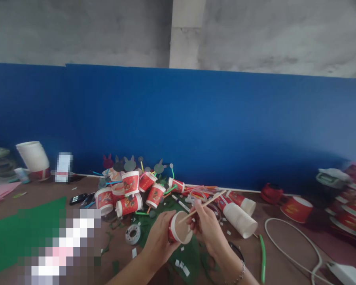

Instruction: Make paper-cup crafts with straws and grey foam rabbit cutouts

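My left hand is wrapped around a red and white paper cup, tipped so its pale round end faces me. In my right hand a thin wooden stick, like a chopstick, is pinched and slants down to the left. Its lower tip lies over the cup's round end; whether it touches or pierces it I cannot tell. Beyond my hands is a heap of red paper cups, some with straws and cut-paper animal heads. A white-capped marker lies just behind the cup.
A roll of tape and white paper scraps surround my hands. Stacked cups, a green straw and a white cable are on the right. Green paper covers the left. A blue panel stands behind.
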Available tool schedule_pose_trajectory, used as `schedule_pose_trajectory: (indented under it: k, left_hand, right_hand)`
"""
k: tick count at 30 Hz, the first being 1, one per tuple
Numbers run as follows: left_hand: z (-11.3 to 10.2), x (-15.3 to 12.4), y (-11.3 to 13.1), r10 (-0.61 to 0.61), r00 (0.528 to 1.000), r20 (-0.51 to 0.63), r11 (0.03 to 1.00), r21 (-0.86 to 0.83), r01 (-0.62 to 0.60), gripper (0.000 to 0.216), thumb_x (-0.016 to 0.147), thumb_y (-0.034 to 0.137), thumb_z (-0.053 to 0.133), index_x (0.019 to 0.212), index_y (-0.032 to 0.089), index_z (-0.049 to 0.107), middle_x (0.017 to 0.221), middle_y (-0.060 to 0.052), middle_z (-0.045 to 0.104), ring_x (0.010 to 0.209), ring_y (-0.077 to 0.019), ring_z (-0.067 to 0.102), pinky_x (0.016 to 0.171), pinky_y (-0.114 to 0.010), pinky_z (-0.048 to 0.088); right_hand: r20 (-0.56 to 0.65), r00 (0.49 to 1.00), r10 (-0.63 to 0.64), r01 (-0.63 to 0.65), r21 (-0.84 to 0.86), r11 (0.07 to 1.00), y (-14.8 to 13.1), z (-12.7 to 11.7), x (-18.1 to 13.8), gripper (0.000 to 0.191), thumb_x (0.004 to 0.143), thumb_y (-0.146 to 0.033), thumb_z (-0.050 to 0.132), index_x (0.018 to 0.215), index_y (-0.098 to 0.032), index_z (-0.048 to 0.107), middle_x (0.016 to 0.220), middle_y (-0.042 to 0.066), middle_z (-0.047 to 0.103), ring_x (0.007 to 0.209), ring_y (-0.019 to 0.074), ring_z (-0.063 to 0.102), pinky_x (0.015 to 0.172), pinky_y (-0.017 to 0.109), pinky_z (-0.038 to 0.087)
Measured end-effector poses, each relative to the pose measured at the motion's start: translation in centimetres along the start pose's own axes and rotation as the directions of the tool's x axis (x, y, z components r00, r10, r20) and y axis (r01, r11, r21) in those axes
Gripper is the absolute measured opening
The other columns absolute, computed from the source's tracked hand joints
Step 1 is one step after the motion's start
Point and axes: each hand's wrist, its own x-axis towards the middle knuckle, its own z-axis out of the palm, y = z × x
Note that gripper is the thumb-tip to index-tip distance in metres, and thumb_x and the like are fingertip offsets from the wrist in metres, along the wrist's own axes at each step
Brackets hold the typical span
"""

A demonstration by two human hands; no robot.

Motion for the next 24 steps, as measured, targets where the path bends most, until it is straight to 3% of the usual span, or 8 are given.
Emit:
schedule_pose_trajectory:
  k: [9, 18, 24]
  left_hand:
    - [-0.1, -0.2, -0.2, 0.052, 0.998, 0.018, 0.998, 0.034, -0.053, 0.072, 0.064, 0.011, 0.068, 0.127, 0.022, 0.035, 0.112, -0.011, 0.057, 0.100, -0.0259, 0.057, 0.084, -0.042, 0.050]
    - [-0.4, 0.4, 0.0, 0.057, 0.998, -0.018, 0.996, 0.074, -0.056, 0.063, 0.068, 0.015, 0.068, 0.124, 0.021, 0.038, 0.107, -0.009, 0.059, 0.097, -0.0238, 0.058, 0.083, -0.038, 0.051]
    - [0.2, 0.2, -0.4, 0.043, 0.997, -0.058, 0.994, 0.099, -0.037, 0.076, 0.064, 0.012, 0.069, 0.129, 0.020, 0.031, 0.114, -0.013, 0.055, 0.104, -0.0274, 0.055, 0.087, -0.044, 0.048]
  right_hand:
    - [0.082, 0.992, 0.094, -0.087, -0.082, 0.993, 0.1, -0.2, 0.2, 0.037, 0.080, -0.052, 0.048, 0.069, -0.017, 0.049, 0.048, 0.000, 0.062, 0.026, 0.0065, 0.044, 0.027, 0.015, 0.013]
    - [0.135, 0.990, 0.037, -0.015, -0.166, 0.986, 0.5, 0.1, -0.1, 0.045, 0.075, -0.061, 0.047, 0.068, -0.016, 0.050, 0.047, 0.003, 0.063, 0.026, 0.0100, 0.049, 0.026, 0.015, 0.018]
    - [0.022, 0.999, -0.036, 0.037, -0.059, 0.998, -0.5, -0.4, -0.3, 0.047, 0.073, -0.062, 0.052, 0.070, -0.016, 0.050, 0.050, 0.003, 0.064, 0.025, 0.0080, 0.046, 0.027, 0.016, 0.018]
